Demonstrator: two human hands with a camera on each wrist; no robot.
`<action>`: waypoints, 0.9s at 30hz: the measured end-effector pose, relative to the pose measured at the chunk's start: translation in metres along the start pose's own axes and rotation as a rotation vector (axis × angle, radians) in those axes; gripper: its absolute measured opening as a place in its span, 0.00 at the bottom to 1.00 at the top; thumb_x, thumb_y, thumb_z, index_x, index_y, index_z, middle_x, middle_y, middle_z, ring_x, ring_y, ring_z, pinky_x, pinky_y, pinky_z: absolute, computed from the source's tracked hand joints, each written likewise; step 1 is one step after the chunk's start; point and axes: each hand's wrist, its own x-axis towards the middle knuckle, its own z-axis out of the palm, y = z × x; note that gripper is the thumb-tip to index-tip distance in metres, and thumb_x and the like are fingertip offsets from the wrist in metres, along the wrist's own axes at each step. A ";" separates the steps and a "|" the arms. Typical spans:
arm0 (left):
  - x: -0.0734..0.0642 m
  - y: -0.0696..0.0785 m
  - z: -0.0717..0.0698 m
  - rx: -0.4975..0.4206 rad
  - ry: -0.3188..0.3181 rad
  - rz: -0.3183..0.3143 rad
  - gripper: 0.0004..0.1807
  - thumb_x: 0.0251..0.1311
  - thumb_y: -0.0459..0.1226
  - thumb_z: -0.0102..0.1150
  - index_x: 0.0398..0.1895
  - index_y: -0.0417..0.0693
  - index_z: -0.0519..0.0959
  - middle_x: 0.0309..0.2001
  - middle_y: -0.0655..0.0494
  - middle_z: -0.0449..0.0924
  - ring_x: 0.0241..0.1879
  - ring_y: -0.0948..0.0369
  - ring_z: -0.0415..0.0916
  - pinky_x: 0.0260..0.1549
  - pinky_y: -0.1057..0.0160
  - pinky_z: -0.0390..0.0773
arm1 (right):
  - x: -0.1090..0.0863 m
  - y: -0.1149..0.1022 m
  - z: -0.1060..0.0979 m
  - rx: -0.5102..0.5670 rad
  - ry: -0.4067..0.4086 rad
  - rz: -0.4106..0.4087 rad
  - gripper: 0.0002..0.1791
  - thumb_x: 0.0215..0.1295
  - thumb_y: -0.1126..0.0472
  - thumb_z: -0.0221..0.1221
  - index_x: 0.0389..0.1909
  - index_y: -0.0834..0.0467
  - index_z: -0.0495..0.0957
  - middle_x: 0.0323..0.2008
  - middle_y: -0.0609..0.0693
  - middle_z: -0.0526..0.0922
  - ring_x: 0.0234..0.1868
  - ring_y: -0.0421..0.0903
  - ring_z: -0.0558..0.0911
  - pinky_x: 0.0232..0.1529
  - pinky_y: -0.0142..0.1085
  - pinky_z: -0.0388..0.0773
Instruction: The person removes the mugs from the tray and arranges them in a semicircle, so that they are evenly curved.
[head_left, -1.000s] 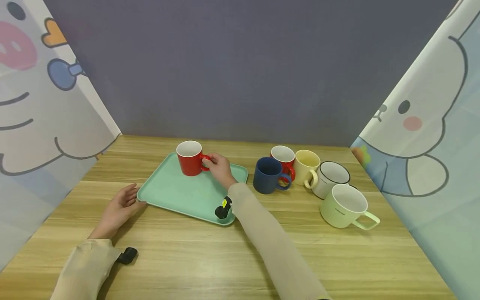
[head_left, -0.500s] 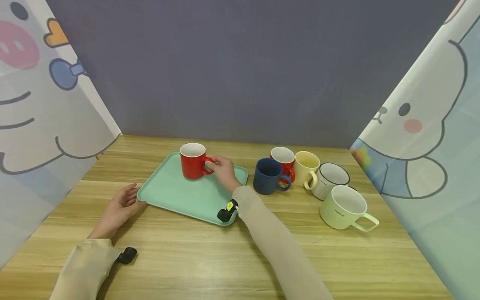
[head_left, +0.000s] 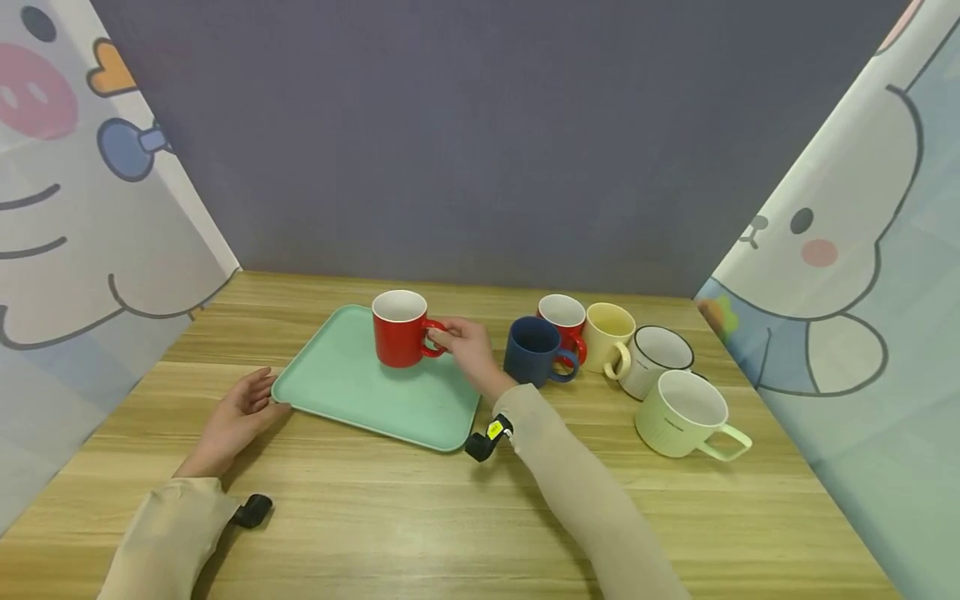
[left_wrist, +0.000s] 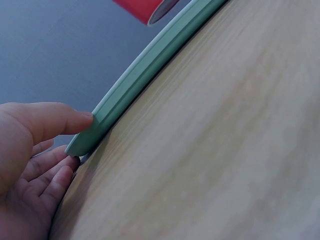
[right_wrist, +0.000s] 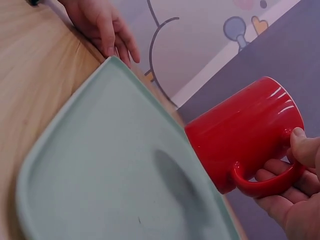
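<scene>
My right hand [head_left: 474,354] grips the handle of a red mug [head_left: 400,340] with a white inside. The mug is upright and raised over the mint-green tray [head_left: 352,392], with its shadow on the tray in the right wrist view. In that view the thumb [right_wrist: 306,150] lies on top of the handle and the fingers curl under it. My left hand [head_left: 238,417] is at the tray's near left corner. Its straight thumb [left_wrist: 70,119] touches the tray's front side in the left wrist view, and its relaxed fingers lie round the corner.
Right of the tray stand a navy mug [head_left: 531,354], a second red mug [head_left: 561,310], a yellow mug [head_left: 606,333], a white mug with a dark rim [head_left: 654,367] and a pale green mug [head_left: 675,421]. A grey wall [head_left: 480,150] closes off the back of the wooden table [head_left: 375,517].
My right hand has moved right and toward me with the red mug, away from the tray's back left part. The left hand has stayed at the corner.
</scene>
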 end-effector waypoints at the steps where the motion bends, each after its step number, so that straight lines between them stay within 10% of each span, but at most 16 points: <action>1: 0.000 0.000 0.000 0.001 -0.001 -0.001 0.43 0.70 0.37 0.59 0.76 0.27 0.46 0.68 0.26 0.59 0.53 0.80 0.60 0.47 0.87 0.65 | -0.002 -0.001 -0.002 0.003 -0.004 0.002 0.09 0.66 0.70 0.63 0.40 0.74 0.81 0.34 0.60 0.87 0.42 0.60 0.83 0.43 0.36 0.84; 10: 0.000 0.000 -0.001 0.007 0.005 -0.006 0.43 0.69 0.37 0.60 0.76 0.27 0.47 0.68 0.26 0.59 0.52 0.81 0.60 0.47 0.87 0.65 | -0.020 -0.007 -0.021 -0.016 -0.036 -0.034 0.06 0.65 0.71 0.63 0.36 0.73 0.81 0.32 0.61 0.86 0.33 0.42 0.81 0.42 0.34 0.82; 27: -0.001 0.000 -0.001 0.006 -0.006 -0.030 0.43 0.70 0.38 0.60 0.76 0.29 0.46 0.68 0.27 0.58 0.55 0.75 0.61 0.47 0.86 0.65 | -0.065 -0.006 -0.063 -0.006 -0.031 -0.072 0.08 0.65 0.73 0.62 0.39 0.76 0.80 0.33 0.57 0.87 0.34 0.40 0.83 0.41 0.31 0.82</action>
